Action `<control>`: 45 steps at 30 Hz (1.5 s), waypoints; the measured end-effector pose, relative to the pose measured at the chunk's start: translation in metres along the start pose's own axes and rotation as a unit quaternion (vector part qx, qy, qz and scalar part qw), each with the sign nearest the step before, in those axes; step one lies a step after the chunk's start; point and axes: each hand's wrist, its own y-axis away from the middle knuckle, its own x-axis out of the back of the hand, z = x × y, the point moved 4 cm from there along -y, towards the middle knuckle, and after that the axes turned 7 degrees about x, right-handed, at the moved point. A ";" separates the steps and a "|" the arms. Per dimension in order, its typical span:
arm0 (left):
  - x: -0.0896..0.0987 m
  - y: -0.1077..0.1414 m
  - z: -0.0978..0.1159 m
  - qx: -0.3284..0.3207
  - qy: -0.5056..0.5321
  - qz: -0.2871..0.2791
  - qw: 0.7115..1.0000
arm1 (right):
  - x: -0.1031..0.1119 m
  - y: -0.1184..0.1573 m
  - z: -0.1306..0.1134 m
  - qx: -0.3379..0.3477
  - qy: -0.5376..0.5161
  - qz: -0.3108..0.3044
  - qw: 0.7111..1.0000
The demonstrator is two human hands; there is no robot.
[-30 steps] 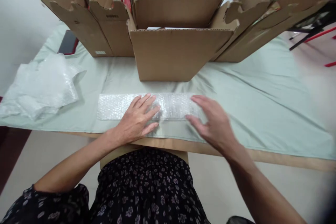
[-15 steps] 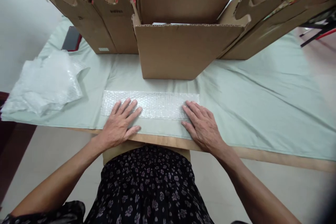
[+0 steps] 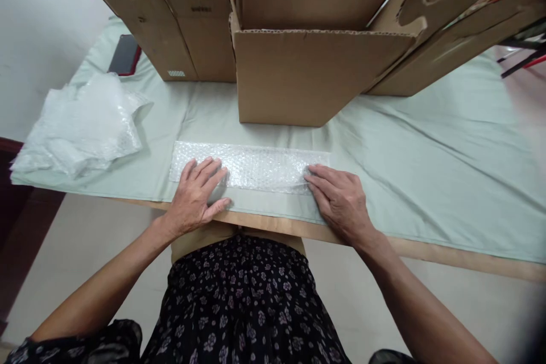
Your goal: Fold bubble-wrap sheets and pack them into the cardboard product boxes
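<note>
A flat, folded strip of clear bubble wrap (image 3: 264,168) lies lengthwise near the front edge of the table. On its left part rests my left hand (image 3: 196,196), open, with fingers flat and the thumb spread to the side on the cloth. My right hand (image 3: 343,199) is at the strip's right end, its fingers drawn together and closed on the wrap there. The thumb of that hand is mostly hidden. Further left sits a loose pile of bubble wrap pieces (image 3: 85,125).
Cardboard bins (image 3: 315,74) stand in a row at the back, with red and white packets partly showing inside. A dark phone or tablet with a red edge (image 3: 125,55) lies at the back left. A pale green cloth (image 3: 430,176) covers the wooden table.
My right hand's fingers have drawn together at the strip's right end, the thumb tucking out of sight. My left hand stays flat on the wrap. The whole view has shifted slightly.
</note>
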 end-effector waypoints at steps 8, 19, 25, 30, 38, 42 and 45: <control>0.005 -0.036 0.027 -0.007 -0.005 0.045 0.999 | 0.012 -0.015 0.016 -0.073 -0.091 0.007 0.993; 0.051 -0.067 -0.027 0.187 0.082 -0.041 0.978 | 0.056 -0.010 0.068 -0.275 -0.263 0.072 0.922; 0.042 -0.088 -0.038 0.308 0.146 -0.106 0.934 | 0.013 -0.033 0.107 -0.306 -0.264 0.069 0.912; 0.020 -0.091 -0.047 0.338 0.140 -0.076 0.927 | -0.006 -0.036 0.123 -0.319 -0.214 0.075 0.920; 0.006 -0.086 -0.044 0.336 0.108 -0.028 0.935 | 0.001 -0.022 0.128 -0.317 -0.150 0.110 0.930; -0.001 -0.086 -0.046 0.310 0.051 0.000 0.949 | -0.005 -0.022 0.137 -0.311 -0.113 0.083 0.940; 0.010 -0.081 -0.038 0.259 0.012 0.075 0.963 | 0.010 -0.022 0.131 -0.281 -0.058 0.097 0.953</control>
